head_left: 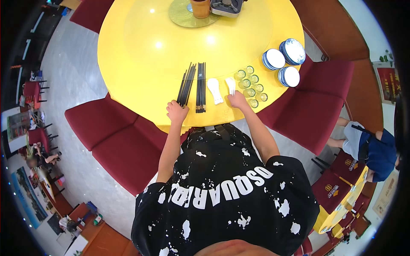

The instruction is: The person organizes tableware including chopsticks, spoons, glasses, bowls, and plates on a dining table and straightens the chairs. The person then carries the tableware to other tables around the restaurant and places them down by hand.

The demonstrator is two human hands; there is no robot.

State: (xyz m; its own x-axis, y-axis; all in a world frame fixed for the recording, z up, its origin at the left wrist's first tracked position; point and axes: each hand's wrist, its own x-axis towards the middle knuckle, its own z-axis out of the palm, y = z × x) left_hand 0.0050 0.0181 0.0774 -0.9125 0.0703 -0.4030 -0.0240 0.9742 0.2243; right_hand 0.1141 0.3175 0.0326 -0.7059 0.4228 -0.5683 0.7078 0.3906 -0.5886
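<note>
My left hand (177, 112) is closed around the lower ends of a bundle of black chopsticks (186, 85), which lies slightly fanned and slanted on the yellow-covered table. Just right of it, a second bundle of black chopsticks (201, 87) lies straight, with gold bands near its lower ends. A stack of white spoons (214, 89) rests beside that bundle. Further right, my right hand (238, 100) has its fingers closed on the handles of another few white spoons (230, 84). Several small glass cups (250, 83) stand close to the right of this hand.
Three stacks of blue-rimmed white dishes (273, 59) stand at the table's right edge. A glass turntable (171, 38) covers the middle, bearing a brown pot (200, 7) and a portable stove (226, 7). Dark red chairs (307, 104) flank me. Another person (376, 147) is at far right.
</note>
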